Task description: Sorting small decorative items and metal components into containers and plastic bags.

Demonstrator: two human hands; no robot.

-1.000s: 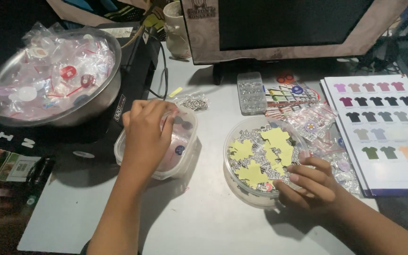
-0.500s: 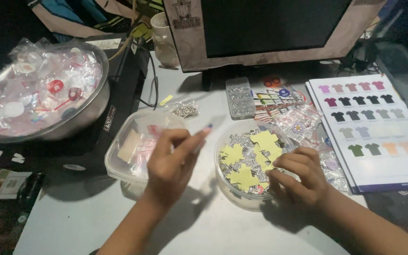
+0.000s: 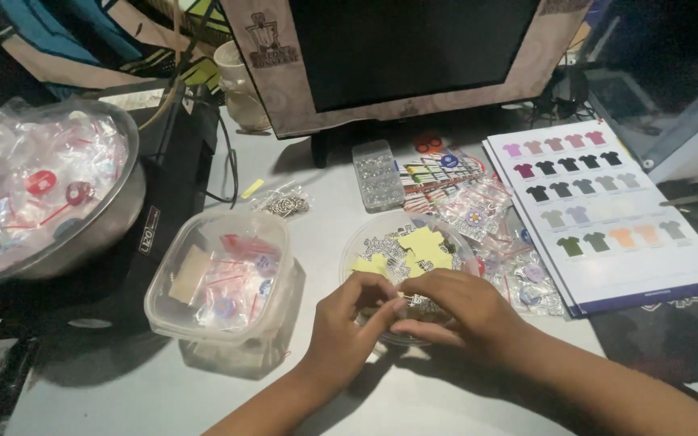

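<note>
Working over the round clear dish (image 3: 365, 242) at the middle of the counter (image 3: 163, 387), we have both hands meeting at its near rim. Our left hand (image 3: 349, 327) curls in from the left, its fingers (image 3: 377, 282) pinched toward the right hand (image 3: 454, 311), which lies palm-down over the dish with its fingers bent inward. Something small sits between the two sets of fingertips, but it is hidden by the knuckles, so we cannot tell what either hand actually grips.

Inside the dish lie yellow shirt-shaped cutouts (image 3: 422, 246) on a bed of small printed pieces. We judge these to be thin, flat and very light, probably flexible and easy to crease, and likely to cling together or slide on the smooth plastic. A gentle fingertip pinch at an edge or a sleeve tab looks like the best hold; pressing hard would bend them.

Just left of the dish stands a square clear tub (image 3: 220, 282) holding small bagged items, and farther left a metal bowl (image 3: 115, 218) heaped with similar clear packets. A colour chart of little shirts (image 3: 599, 210) lies to the right, a dark monitor (image 3: 414, 48) behind.
</note>
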